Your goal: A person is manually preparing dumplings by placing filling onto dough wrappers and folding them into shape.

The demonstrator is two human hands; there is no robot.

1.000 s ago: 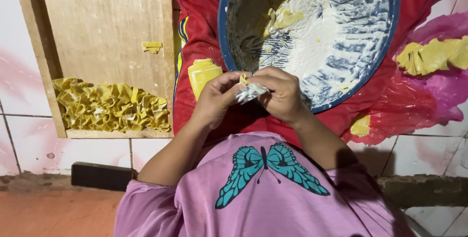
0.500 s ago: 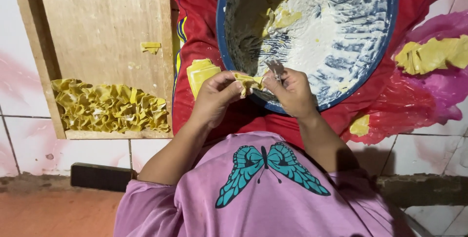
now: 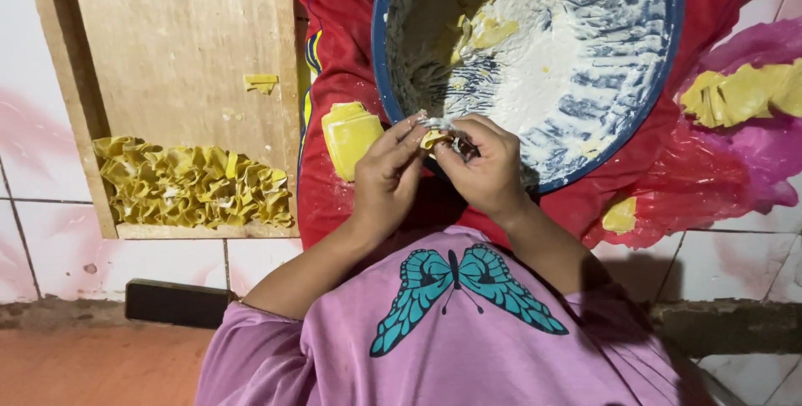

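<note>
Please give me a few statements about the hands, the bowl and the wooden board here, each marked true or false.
1. Both hands pinch one small yellow wrapper between them. True: the left hand and right hand meet on it.
2. The blue bowl is full to the brim. False: only a white smear and a few yellow scraps line it.
3. Folded yellow pieces sit heaped at the near end of the wooden board. True.
4. The stack of flat yellow wrappers lies inside the bowl. False: it lies on the red cloth beside the bowl.
</note>
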